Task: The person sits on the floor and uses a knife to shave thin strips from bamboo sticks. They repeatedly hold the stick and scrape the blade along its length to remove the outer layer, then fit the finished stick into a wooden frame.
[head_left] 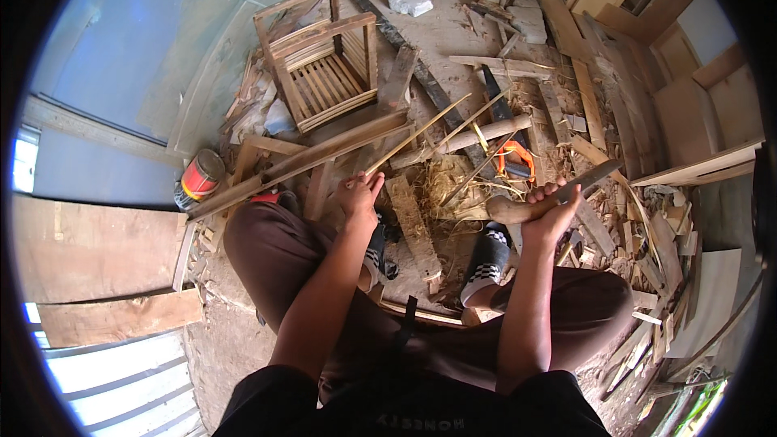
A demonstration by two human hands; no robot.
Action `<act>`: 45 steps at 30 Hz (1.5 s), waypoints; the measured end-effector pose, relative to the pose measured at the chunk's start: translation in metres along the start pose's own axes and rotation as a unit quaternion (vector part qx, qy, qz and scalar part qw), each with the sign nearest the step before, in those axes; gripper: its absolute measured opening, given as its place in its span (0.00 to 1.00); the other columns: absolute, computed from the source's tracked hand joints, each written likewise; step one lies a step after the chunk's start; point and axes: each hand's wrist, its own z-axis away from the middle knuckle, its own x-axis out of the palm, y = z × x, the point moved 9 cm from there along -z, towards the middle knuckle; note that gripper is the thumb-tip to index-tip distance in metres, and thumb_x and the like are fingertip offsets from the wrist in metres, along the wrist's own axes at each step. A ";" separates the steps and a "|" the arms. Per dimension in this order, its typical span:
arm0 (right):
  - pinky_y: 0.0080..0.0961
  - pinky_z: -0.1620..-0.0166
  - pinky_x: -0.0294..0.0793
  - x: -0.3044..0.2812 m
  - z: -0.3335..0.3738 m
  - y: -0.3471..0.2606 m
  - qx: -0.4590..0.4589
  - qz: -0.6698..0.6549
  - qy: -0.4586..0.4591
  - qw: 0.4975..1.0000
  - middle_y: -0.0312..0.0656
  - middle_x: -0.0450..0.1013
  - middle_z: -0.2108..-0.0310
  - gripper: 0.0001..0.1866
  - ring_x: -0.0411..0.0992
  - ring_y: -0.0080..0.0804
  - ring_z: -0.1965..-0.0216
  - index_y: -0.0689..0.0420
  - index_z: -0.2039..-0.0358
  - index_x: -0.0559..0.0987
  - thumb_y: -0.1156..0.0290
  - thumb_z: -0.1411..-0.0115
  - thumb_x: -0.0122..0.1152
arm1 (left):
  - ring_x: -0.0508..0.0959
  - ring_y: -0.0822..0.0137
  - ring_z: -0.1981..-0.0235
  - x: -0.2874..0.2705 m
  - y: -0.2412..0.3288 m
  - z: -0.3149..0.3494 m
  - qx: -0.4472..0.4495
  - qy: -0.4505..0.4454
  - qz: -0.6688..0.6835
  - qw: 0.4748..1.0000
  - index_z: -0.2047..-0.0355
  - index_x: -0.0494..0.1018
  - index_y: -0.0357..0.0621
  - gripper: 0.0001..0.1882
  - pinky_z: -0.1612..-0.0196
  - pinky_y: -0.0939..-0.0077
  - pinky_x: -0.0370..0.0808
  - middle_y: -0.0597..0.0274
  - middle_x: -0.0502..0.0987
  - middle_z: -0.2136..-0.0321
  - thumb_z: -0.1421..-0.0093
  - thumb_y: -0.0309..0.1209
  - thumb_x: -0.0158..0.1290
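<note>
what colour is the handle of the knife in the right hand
The knife handle is light brown, best seen in the head view.

thin pale stick (419, 134), slanting from the left hand (358, 194), wooden-handled knife (514, 210), in the right hand (554, 210), blade (597, 176) pointing right

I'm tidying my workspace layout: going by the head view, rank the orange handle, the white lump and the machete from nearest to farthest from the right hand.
1. Machete: gripped in the right hand, blade pointing right.
2. Orange handle: just ahead, slightly left.
3. White lump: far ahead and left, near the view's top.
</note>
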 end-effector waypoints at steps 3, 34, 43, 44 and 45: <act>0.28 0.71 0.64 -0.005 -0.008 0.010 0.011 0.007 -0.014 1.000 0.34 0.63 0.76 0.22 0.63 0.28 0.76 0.52 0.62 0.70 0.45 0.29 0.41 | 0.82 0.48 0.64 0.015 -0.030 -0.009 -0.025 0.027 -0.016 0.999 0.57 0.56 0.37 0.14 0.55 0.54 0.88 0.48 0.70 0.59 0.34 0.16 0.50; 0.29 0.73 0.65 -0.042 -0.040 -0.013 0.027 -0.130 0.099 0.986 0.35 0.59 0.76 0.24 0.62 0.28 0.76 0.55 0.59 0.66 0.45 0.29 0.36 | 0.78 0.65 0.76 0.101 -0.195 0.021 0.093 -0.308 -0.592 0.739 0.58 0.80 0.36 0.14 0.70 0.64 0.74 0.55 0.82 0.74 0.30 0.34 0.50; 0.30 0.71 0.66 -0.035 -0.021 -0.041 -0.014 -0.151 0.076 0.986 0.36 0.59 0.72 0.23 0.62 0.29 0.74 0.55 0.57 0.66 0.45 0.30 0.39 | 0.73 0.71 0.80 0.097 -0.148 0.029 0.056 -0.296 -0.552 0.778 0.61 0.81 0.35 0.18 0.73 0.67 0.69 0.61 0.81 0.77 0.27 0.37 0.48; 0.29 0.71 0.65 -0.037 -0.021 -0.045 -0.016 -0.154 0.078 0.985 0.36 0.59 0.72 0.23 0.62 0.29 0.73 0.55 0.57 0.66 0.45 0.30 0.40 | 0.73 0.72 0.80 0.099 -0.142 0.036 0.058 -0.299 -0.545 0.782 0.61 0.81 0.35 0.18 0.73 0.66 0.70 0.61 0.81 0.77 0.27 0.37 0.48; 0.29 0.70 0.66 -0.033 -0.016 -0.047 -0.018 -0.154 0.078 0.985 0.36 0.60 0.72 0.23 0.62 0.29 0.73 0.55 0.56 0.66 0.46 0.30 0.40 | 0.73 0.72 0.80 0.094 -0.132 0.038 0.062 -0.296 -0.539 0.786 0.61 0.81 0.34 0.19 0.73 0.66 0.70 0.61 0.81 0.77 0.27 0.37 0.47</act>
